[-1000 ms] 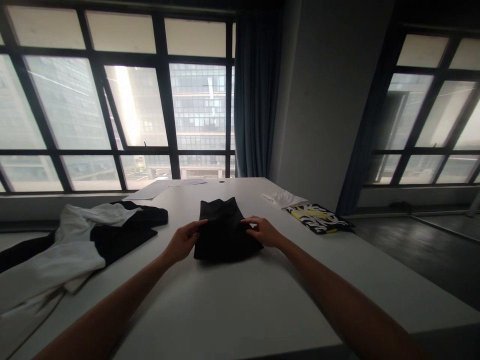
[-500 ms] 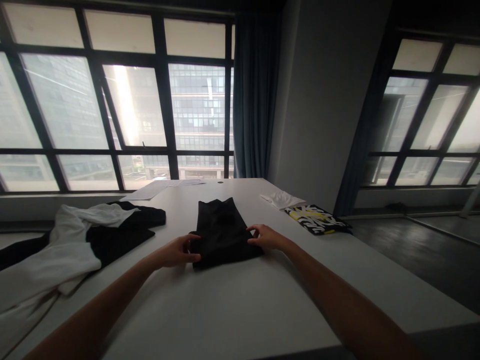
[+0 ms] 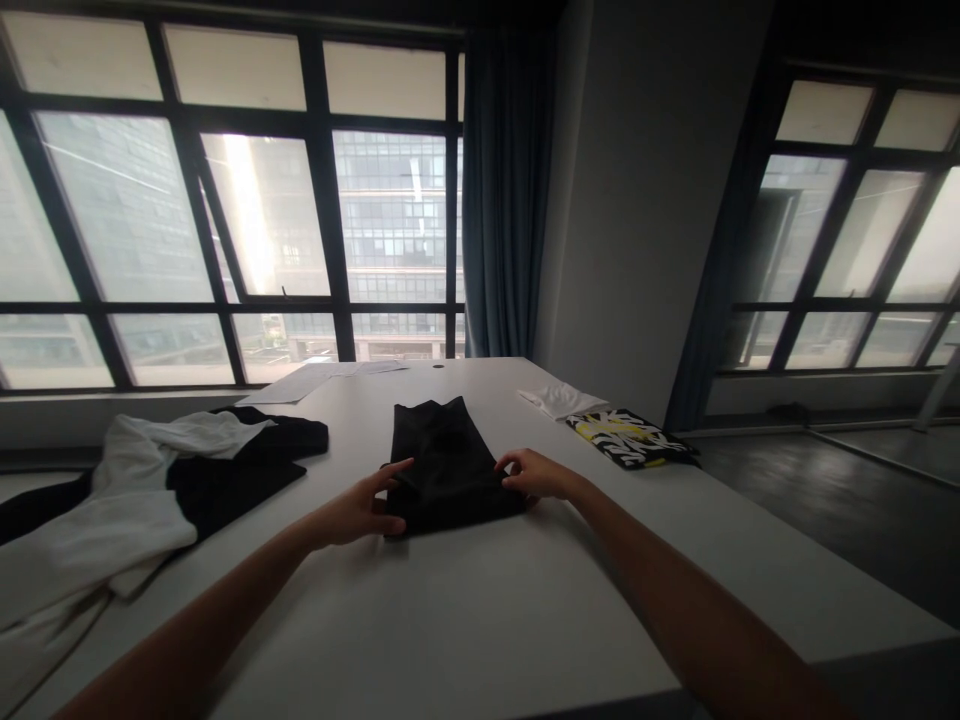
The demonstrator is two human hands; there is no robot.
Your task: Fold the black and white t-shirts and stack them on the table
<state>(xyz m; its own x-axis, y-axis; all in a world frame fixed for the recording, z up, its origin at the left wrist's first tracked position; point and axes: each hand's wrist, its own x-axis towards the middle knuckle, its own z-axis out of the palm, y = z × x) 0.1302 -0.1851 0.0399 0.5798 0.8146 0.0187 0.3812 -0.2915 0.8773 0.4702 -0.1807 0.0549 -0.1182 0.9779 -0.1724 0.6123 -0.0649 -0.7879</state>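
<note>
A black folded garment [image 3: 446, 455] lies on the white table in front of me; its exact kind cannot be made out. At its left edge is my left hand [image 3: 358, 512], thumb by the near corner and index finger stretched over the cloth, with a gap between them. My right hand [image 3: 538, 475] has its fingers bent on the right edge, thumb and index finger close together on the fabric. Its lower fingers are hidden beneath the hand.
White and black clothes lie heaped on the left: white cloth [image 3: 146, 500] over black cloth [image 3: 244, 490]. On the right are a white folded cloth [image 3: 562, 400] and a black, white and yellow patterned garment [image 3: 630, 438]. Paper sheets [image 3: 289, 385] lie on the far part of the table [image 3: 420, 630].
My left index finger has straightened and reaches further over the garment, with the thumb lower at its corner. The right hand stays at the right edge. The view has shifted slightly.
</note>
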